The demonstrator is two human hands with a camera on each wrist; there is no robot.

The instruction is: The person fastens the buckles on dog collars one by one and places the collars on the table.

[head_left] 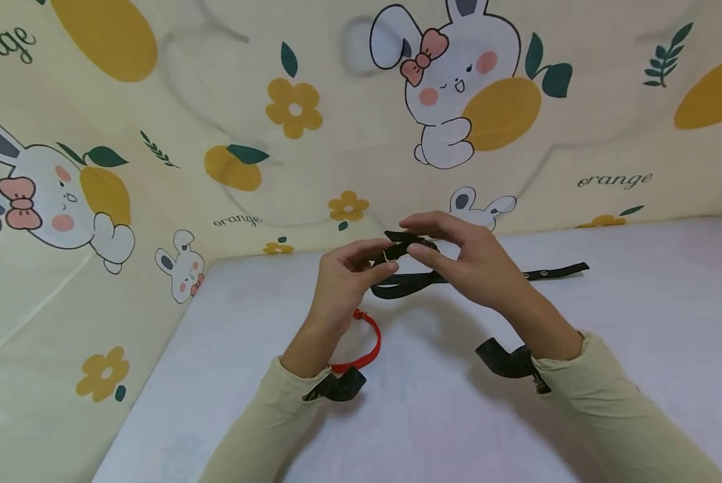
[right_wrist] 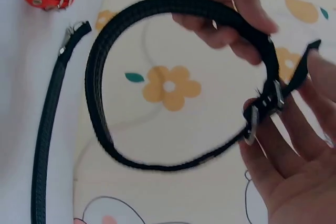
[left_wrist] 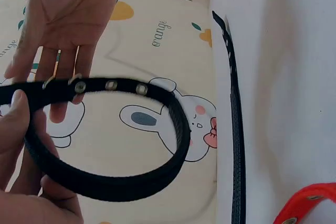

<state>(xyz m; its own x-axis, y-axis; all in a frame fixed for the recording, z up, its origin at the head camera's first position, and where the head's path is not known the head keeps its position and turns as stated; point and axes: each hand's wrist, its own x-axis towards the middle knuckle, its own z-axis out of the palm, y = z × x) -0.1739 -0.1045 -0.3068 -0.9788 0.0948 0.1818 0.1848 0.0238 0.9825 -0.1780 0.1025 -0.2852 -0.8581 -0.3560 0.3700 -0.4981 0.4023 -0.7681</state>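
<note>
A black buckled collar point(right_wrist: 94, 77), closed into a loop, is held up between both hands. My left hand point(head_left: 342, 282) pinches its band between thumb and fingers. My right hand point(head_left: 475, 258) is at the buckle point(right_wrist: 278, 98), its fingers behind the band and its thumb at the strap's loose tail point(right_wrist: 302, 69). A metal D-ring point(right_wrist: 252, 125) hangs beside the buckle. Metal eyelets point(left_wrist: 111, 85) line the band in the left wrist view. Another black strap point(left_wrist: 239, 145) with eyelets lies stretched out on the white surface behind the hands.
A red collar point(head_left: 373, 342) with eyelets lies on the white tabletop point(head_left: 433, 416), near the left forearm. Behind the table stands a cream cloth point(head_left: 312, 194) printed with rabbits, flowers and oranges. Black bands point(head_left: 505, 360) hang at both sleeve cuffs.
</note>
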